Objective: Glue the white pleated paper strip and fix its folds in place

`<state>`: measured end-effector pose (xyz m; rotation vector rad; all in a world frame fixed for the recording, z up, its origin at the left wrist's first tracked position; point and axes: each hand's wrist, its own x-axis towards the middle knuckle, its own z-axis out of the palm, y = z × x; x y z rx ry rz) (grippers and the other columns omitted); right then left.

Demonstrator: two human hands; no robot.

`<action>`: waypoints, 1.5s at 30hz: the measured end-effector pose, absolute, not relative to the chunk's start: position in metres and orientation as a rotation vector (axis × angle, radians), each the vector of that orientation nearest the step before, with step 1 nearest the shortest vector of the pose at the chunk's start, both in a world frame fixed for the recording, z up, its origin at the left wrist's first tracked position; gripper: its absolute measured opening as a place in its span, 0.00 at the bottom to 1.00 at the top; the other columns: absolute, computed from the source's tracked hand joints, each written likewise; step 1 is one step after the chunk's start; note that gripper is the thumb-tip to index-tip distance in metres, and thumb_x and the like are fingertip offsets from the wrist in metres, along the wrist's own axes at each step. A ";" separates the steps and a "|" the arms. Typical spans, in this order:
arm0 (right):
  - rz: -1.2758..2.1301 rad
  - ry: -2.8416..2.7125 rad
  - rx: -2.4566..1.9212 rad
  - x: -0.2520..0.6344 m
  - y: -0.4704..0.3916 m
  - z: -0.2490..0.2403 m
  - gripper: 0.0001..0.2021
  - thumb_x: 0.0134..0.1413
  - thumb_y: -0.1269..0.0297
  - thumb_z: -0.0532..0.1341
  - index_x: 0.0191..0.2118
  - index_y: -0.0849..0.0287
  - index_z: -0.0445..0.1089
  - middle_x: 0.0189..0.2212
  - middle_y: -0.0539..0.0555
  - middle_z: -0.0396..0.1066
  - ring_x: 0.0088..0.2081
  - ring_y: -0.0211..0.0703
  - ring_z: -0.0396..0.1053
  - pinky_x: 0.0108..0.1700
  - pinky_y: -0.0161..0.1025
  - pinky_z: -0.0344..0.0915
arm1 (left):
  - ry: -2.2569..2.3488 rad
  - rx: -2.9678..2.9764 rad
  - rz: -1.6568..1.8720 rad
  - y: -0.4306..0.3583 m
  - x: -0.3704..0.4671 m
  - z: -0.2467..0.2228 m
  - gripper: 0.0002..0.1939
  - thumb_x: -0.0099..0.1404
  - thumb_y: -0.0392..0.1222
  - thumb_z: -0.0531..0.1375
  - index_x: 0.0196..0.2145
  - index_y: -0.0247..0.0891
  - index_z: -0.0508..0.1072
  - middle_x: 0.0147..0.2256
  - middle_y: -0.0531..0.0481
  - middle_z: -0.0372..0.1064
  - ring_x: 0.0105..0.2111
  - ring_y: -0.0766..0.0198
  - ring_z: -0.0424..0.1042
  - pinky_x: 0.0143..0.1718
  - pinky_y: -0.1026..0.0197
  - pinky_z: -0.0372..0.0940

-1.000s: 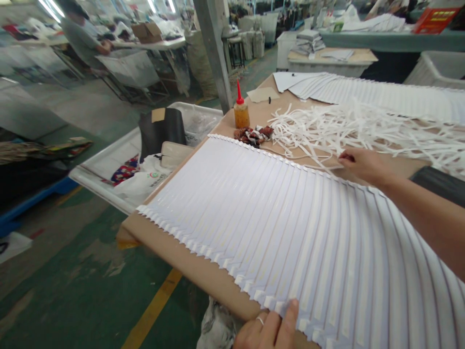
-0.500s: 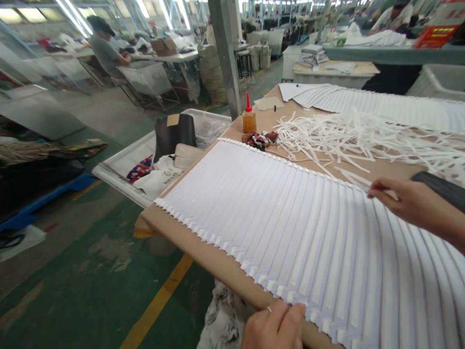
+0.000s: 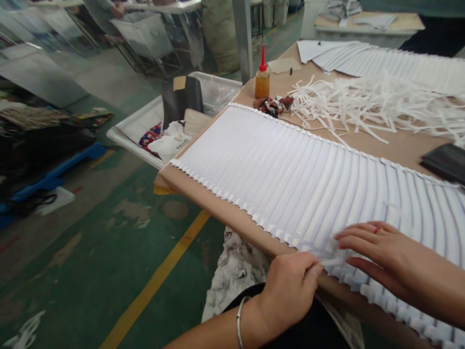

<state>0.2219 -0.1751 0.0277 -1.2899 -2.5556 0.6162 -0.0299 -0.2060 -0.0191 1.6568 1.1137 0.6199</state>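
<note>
Overlapping white strips (image 3: 283,160) lie in a long row across the brown-covered table (image 3: 218,198), their ends forming a stepped edge. At the near edge my left hand (image 3: 290,286), with a bangle at the wrist, pinches the end of a thin white strip. My right hand (image 3: 385,257) is just right of it, over the row, with fingers spread beside the same strip; nothing is clearly held in it. Behind the row lies a loose heap of narrow white strips (image 3: 363,102).
A glue bottle (image 3: 262,82) with a red tip and a patterned cloth (image 3: 272,105) stand beyond the row. A black item (image 3: 445,162) lies at right. Left of the table is a white bin (image 3: 138,150). A metal post (image 3: 242,39) rises behind.
My right hand has come from the row's far edge to the near edge and its fingers have opened. My left hand is further into view, now with a strip end. The view has tipped down.
</note>
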 end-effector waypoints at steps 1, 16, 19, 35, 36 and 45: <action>0.620 -2.556 -1.249 0.212 -0.173 0.027 0.09 0.67 0.60 0.62 0.47 0.47 0.80 0.40 0.57 0.83 0.42 0.55 0.80 0.46 0.51 0.74 | 1.125 1.578 0.620 -0.207 -0.032 -0.019 0.11 0.75 0.36 0.60 0.33 0.39 0.78 0.27 0.53 0.76 0.29 0.64 0.74 0.33 0.63 0.64; 0.851 -2.513 -1.506 0.161 -0.108 -0.006 0.09 0.65 0.60 0.61 0.34 0.53 0.76 0.31 0.52 0.81 0.32 0.45 0.77 0.35 0.39 0.65 | 1.233 1.254 0.676 -0.206 -0.058 -0.036 0.13 0.76 0.44 0.58 0.33 0.40 0.73 0.22 0.56 0.68 0.24 0.66 0.69 0.31 0.64 0.61; 0.779 -2.496 -1.549 0.157 -0.100 -0.009 0.09 0.64 0.58 0.62 0.34 0.53 0.76 0.30 0.52 0.81 0.30 0.45 0.77 0.33 0.39 0.64 | 1.313 1.458 0.673 -0.207 -0.066 -0.033 0.11 0.76 0.42 0.58 0.35 0.39 0.76 0.26 0.54 0.73 0.28 0.65 0.73 0.31 0.64 0.63; 0.778 -2.580 -1.584 0.153 -0.087 -0.007 0.09 0.63 0.57 0.61 0.36 0.53 0.77 0.31 0.53 0.82 0.31 0.47 0.79 0.35 0.40 0.66 | 1.366 2.548 0.547 -0.191 -0.073 -0.040 0.21 0.77 0.31 0.54 0.64 0.33 0.71 0.34 0.50 0.75 0.31 0.58 0.76 0.29 0.56 0.70; 0.783 -2.586 -1.582 0.152 -0.087 -0.007 0.09 0.63 0.57 0.62 0.35 0.53 0.77 0.30 0.53 0.82 0.31 0.47 0.79 0.34 0.40 0.66 | 1.369 2.561 0.515 -0.190 -0.073 -0.040 0.21 0.77 0.32 0.55 0.65 0.33 0.71 0.34 0.50 0.74 0.31 0.58 0.76 0.29 0.56 0.70; 0.872 -2.576 -1.610 0.182 -0.051 0.004 0.09 0.63 0.54 0.64 0.35 0.51 0.77 0.30 0.52 0.81 0.34 0.49 0.79 0.35 0.41 0.67 | 1.408 2.592 0.451 -0.191 -0.070 -0.042 0.20 0.76 0.33 0.57 0.63 0.34 0.72 0.34 0.50 0.73 0.30 0.60 0.75 0.27 0.57 0.69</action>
